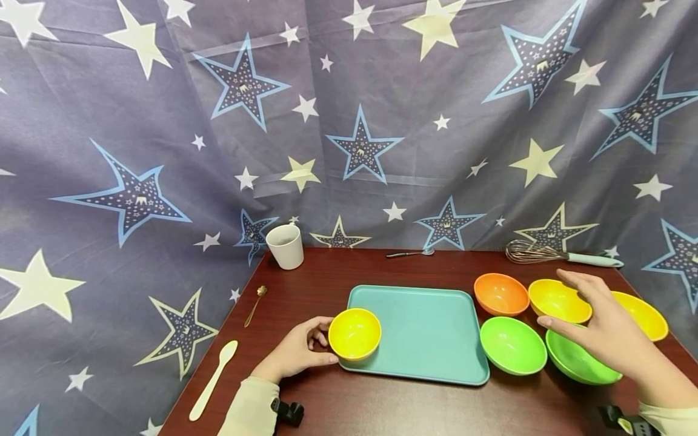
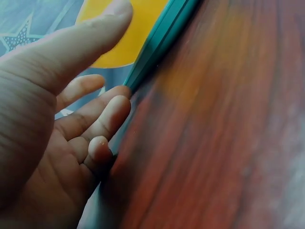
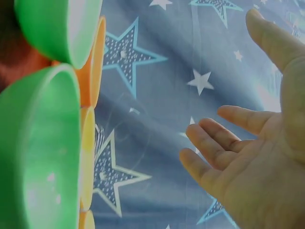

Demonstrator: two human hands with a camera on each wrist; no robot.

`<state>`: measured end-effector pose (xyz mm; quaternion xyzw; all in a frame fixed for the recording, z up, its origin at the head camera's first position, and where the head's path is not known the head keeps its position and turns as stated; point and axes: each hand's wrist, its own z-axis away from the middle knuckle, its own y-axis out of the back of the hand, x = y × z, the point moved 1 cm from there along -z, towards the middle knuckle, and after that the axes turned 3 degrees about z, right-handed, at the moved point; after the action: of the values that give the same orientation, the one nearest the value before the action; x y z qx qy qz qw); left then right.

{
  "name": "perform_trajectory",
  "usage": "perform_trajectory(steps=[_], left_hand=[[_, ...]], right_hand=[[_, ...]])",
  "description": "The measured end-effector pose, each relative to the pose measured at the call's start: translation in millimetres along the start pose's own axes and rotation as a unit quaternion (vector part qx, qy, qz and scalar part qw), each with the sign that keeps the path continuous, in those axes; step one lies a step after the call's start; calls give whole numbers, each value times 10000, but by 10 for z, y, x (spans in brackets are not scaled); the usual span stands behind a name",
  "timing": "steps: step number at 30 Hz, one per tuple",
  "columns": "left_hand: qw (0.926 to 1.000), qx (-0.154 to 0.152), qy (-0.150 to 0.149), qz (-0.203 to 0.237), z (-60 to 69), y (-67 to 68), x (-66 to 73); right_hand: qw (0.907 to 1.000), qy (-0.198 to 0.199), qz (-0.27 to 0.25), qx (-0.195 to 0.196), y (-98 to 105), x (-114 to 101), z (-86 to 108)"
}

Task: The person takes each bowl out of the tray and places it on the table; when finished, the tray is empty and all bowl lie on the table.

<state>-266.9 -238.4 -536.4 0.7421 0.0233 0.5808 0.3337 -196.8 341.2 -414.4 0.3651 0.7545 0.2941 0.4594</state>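
A small yellow bowl [image 1: 355, 334] stands on the left end of a teal tray [image 1: 425, 378]. At the bowl's left side is my left hand [image 1: 303, 346], its thumb and forefinger spread toward the rim; whether they touch it I cannot tell. The left wrist view shows loosely bent fingers beside the tray edge and no object in the palm. Above the bowls on the right, my right hand [image 1: 608, 330] hovers with fingers extended, holding nothing. Below it are a green bowl [image 1: 572, 357], partly covered, and a yellow bowl [image 1: 556, 298].
Another green bowl [image 1: 512, 345], an orange bowl [image 1: 498, 293] and a yellow bowl [image 1: 649, 315] sit right of the tray. A whisk [image 1: 567, 254] and a dark-handled utensil [image 1: 409, 254] lie along the back. On the left are a white mug [image 1: 286, 246], a small gold spoon [image 1: 255, 306] and a cream spoon [image 1: 214, 381].
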Motion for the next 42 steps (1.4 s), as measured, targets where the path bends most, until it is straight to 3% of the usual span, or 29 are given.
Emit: perform_trajectory(steps=[8,17,28,42], left_hand=[[9991,-155,187,-344,0,11,-12],[9970,-246,137,-725,-3,-18,6],[9958,-224,-28,-887,1,-26,46],[9958,-250,-3,-879,4,-39,23]], right_hand=[[9983,181,-471,-296,-73,-218,-124],[9948,882,-471,-168,-297,-478,-274],[9888,956,-960,-628,-603,-734,-477],[9772,1323,-1234,-1110,-1091,-1060,-698]])
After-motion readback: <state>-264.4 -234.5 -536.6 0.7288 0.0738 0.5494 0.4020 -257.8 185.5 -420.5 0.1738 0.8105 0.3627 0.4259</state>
